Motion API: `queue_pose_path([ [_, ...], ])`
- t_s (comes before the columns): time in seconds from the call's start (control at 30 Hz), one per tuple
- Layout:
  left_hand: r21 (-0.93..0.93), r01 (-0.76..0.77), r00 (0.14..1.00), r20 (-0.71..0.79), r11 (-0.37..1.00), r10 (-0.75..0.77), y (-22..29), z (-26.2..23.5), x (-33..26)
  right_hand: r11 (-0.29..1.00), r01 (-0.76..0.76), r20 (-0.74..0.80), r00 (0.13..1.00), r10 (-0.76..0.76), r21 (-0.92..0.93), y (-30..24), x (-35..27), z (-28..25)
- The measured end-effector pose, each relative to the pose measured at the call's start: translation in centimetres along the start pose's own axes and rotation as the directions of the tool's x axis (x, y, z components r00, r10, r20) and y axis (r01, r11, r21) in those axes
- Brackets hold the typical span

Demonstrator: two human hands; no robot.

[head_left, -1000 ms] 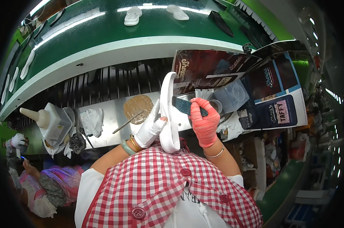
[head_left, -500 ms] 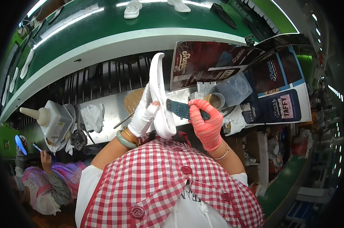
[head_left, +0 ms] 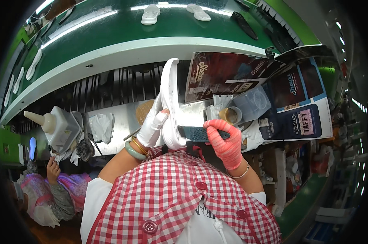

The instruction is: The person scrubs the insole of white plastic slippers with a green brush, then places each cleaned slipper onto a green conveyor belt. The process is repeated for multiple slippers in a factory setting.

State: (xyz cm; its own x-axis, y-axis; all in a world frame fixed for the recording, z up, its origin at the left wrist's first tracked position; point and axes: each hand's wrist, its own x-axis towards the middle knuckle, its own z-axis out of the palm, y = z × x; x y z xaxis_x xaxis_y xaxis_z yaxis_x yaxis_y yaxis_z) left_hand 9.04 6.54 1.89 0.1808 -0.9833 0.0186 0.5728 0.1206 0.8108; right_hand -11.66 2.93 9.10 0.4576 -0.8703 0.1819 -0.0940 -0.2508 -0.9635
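Note:
My left hand (head_left: pixel 152 127), in a white glove, grips a long white shoe sole (head_left: pixel 169 97) held on edge, its far end pointing toward the green conveyor. My right hand (head_left: pixel 225 140), in a red glove, holds a dark flat brush handle (head_left: pixel 196 133) whose tip touches the lower part of the sole. Both hands are close above my red-and-white checked apron.
A green conveyor belt (head_left: pixel 111 36) carries white soles (head_left: pixel 150 14) and dark soles (head_left: pixel 243 24). On the metal bench are a squeeze bottle (head_left: pixel 58 125), rags (head_left: pixel 101 125), a small round glue pot (head_left: pixel 229 115) and printed cardboard boxes (head_left: pixel 289 105). Another person (head_left: pixel 45 195) sits at lower left.
The sole has tilted more upright and shifted slightly left. My right hand has moved down and right, bringing the brush against the sole's lower end.

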Motion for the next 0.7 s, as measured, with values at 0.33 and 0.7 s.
queue_pose_path([
  [0.33, -0.531, 0.481, 0.875, 0.34, 0.698, -0.345, 0.3, -1.5, -1.6, 0.746, 0.565, 0.164, 0.822, -0.545, -0.353, -1.9, 4.6, -0.3],
  [0.7, -0.601, 0.461, 0.885, 0.26, 0.653, -0.386, 0.0, -2.8, -1.1, 0.97, -0.203, 0.478, 0.871, 0.116, 0.135, -2.7, 2.6, 1.1],
])
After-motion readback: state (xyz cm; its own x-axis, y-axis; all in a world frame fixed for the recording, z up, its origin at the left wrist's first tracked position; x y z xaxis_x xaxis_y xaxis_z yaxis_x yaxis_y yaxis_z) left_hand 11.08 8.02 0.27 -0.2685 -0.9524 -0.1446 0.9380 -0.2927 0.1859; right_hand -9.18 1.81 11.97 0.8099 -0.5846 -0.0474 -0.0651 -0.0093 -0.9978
